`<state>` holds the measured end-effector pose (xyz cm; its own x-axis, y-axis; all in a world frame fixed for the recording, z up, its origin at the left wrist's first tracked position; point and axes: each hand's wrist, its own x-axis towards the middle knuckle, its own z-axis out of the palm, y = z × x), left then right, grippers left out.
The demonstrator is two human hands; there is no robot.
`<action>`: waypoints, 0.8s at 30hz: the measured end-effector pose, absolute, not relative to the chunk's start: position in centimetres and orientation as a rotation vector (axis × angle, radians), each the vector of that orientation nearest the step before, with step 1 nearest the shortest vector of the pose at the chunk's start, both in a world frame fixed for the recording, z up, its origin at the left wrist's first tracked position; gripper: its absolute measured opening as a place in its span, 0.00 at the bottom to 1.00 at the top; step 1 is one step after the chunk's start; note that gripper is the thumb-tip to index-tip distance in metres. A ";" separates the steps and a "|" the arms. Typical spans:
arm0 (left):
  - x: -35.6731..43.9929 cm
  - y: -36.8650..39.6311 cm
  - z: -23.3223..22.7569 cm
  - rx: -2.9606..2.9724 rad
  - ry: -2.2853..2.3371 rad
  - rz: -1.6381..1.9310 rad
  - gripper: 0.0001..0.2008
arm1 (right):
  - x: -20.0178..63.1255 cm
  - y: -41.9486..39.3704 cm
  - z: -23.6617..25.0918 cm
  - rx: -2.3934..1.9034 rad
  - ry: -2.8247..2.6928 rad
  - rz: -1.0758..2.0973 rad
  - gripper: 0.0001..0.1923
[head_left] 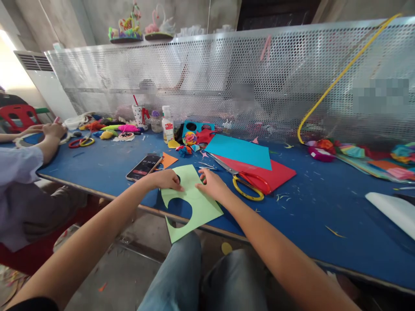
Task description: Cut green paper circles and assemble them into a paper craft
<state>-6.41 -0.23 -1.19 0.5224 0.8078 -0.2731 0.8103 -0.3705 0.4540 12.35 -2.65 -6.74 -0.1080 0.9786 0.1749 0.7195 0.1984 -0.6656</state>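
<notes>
My left hand [167, 179] and right hand [212, 183] press flat, fingers spread, on the light green paper sheet [191, 203] with a round hole cut out, overhanging the blue table's [324, 207] near edge. Just right of the sheet lie the yellow-and-red scissors [249, 183] on red paper [279, 175]; left of it, a phone [144, 167].

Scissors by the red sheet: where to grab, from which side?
Judging by pose, take the scissors by the handle loops, yellow one nearest the table edge, coming from the near side with the right hand, which rests closest on the green paper. The blades point away-left, lying flat on the red sheet.
</notes>
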 end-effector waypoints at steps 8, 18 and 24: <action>-7.7 -2.9 -1.8 2.313 1.396 0.572 0.15 | 13.0 -3.0 -5.1 -1.334 -1.817 0.581 0.13; -7.8 -3.0 -3.0 2.187 1.415 0.946 0.21 | 12.6 -4.4 -3.9 -1.140 -1.901 0.498 0.14; -8.3 -2.7 -2.8 2.148 1.315 0.847 0.24 | 12.7 -4.2 -3.7 -1.109 -1.931 0.568 0.13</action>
<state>-8.32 -2.68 -2.80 0.3469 0.9025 0.2552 0.6060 -0.4233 0.6735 12.71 -4.21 -3.71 -0.2773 0.8597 0.4289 0.4907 0.5105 -0.7061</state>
